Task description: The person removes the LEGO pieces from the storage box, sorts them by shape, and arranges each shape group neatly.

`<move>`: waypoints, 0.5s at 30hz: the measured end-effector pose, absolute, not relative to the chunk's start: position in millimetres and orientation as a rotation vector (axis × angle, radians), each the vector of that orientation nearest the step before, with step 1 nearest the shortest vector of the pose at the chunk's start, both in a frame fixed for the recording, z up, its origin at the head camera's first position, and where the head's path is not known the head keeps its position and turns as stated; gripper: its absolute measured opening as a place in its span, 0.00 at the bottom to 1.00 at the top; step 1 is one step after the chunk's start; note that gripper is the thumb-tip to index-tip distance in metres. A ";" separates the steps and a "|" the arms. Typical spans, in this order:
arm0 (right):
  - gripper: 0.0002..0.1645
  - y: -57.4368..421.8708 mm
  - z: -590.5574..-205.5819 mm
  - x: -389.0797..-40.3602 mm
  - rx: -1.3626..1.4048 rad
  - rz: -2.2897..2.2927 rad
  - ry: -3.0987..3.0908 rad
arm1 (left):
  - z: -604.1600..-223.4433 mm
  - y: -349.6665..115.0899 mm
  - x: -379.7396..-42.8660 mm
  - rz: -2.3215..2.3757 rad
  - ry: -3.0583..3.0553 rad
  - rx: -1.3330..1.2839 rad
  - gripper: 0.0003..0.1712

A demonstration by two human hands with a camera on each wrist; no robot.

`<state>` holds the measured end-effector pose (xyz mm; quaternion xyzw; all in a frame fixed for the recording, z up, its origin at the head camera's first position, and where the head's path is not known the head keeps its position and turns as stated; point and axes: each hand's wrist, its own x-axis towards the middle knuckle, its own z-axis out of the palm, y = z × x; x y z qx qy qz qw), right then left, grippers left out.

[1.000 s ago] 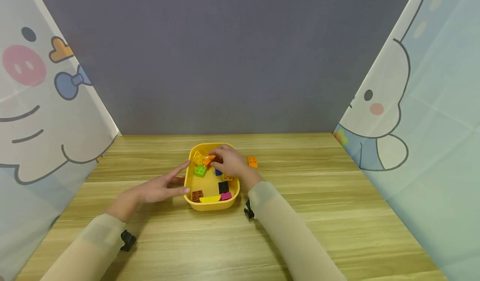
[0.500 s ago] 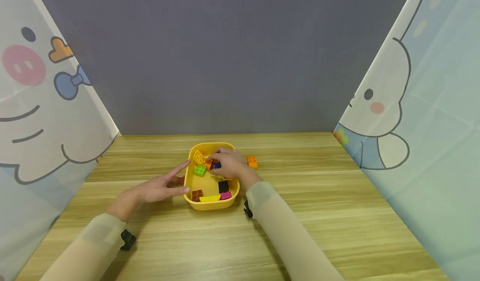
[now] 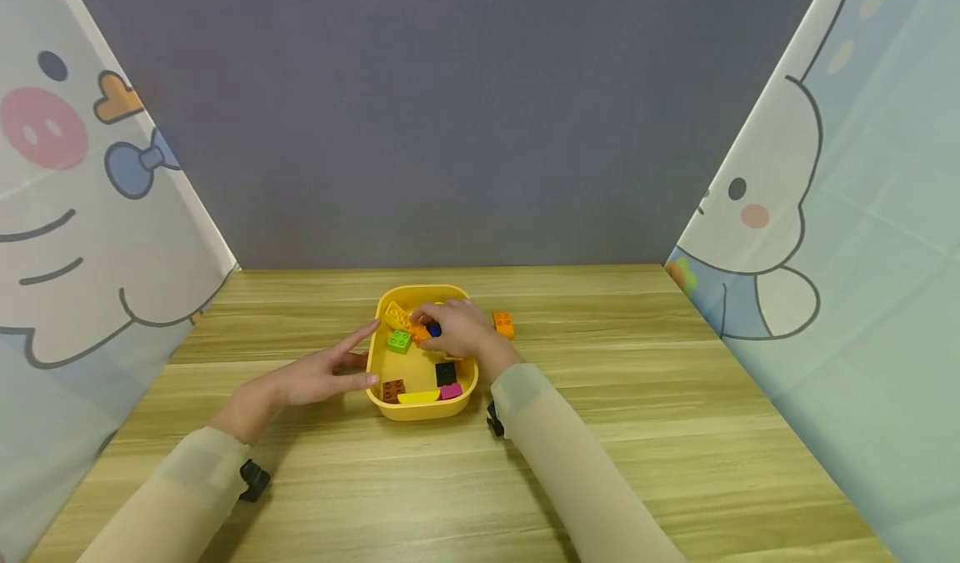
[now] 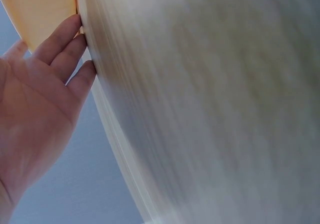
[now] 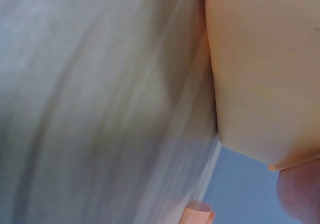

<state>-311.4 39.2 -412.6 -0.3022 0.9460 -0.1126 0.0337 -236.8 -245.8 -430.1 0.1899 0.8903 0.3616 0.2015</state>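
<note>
A yellow bin [image 3: 424, 411] on the wooden table holds several toy bricks. My left hand [image 3: 317, 377] rests against the bin's left side with its fingers spread; in the left wrist view the straight fingers of the left hand [image 4: 45, 94] touch the bin wall [image 4: 42, 9]. Inside the bin, my right hand [image 3: 459, 328] pinches an orange brick [image 3: 422, 335] between thumb and fingers. A dark blue brick [image 3: 433, 329] shows under that hand. Close by lie a yellow brick [image 3: 397, 316] and a green brick [image 3: 399, 342].
Along the bin's near end lie a brown brick [image 3: 393, 391], a yellow curved piece [image 3: 418, 397], a pink brick [image 3: 450, 391] and a black brick [image 3: 446, 374]. Another orange brick [image 3: 503, 324] sits on the table right of the bin. A grey panel [image 3: 450, 113] stands behind.
My right hand has shifted slightly within the bin, and the orange brick at its fingertips has turned and moved a little nearer. The left hand stays at the bin's side.
</note>
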 end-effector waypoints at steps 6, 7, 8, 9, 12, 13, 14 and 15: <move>0.33 36.3 -412.6 -312.2 -0.933 -0.214 2.894 | -429.9 -246.0 -235.9 1.017 2.483 0.534 0.52; 0.33 36.0 -412.5 -312.2 -0.939 -0.193 2.890 | -430.0 -246.1 -236.0 1.017 2.483 0.536 0.52; 0.32 35.8 -412.5 -312.1 -0.946 -0.176 2.888 | -429.9 -246.1 -236.1 1.016 2.483 0.540 0.52; 0.32 35.9 -412.3 -312.0 -0.946 -0.174 2.886 | -429.8 -246.1 -236.2 1.017 2.482 0.537 0.52; 0.31 36.5 -412.0 -311.2 -0.943 -0.197 2.889 | -429.2 -245.7 -236.5 1.013 2.482 0.530 0.52; 0.30 36.8 -411.9 -310.9 -0.943 -0.211 2.890 | -428.9 -245.8 -236.5 1.009 2.483 0.535 0.52; 0.29 37.4 -411.9 -310.7 -0.936 -0.230 2.891 | -428.5 -245.8 -236.4 1.007 2.482 0.538 0.53; 0.28 37.9 -411.6 -310.4 -0.931 -0.251 2.891 | -428.1 -245.5 -236.3 1.008 2.481 0.531 0.53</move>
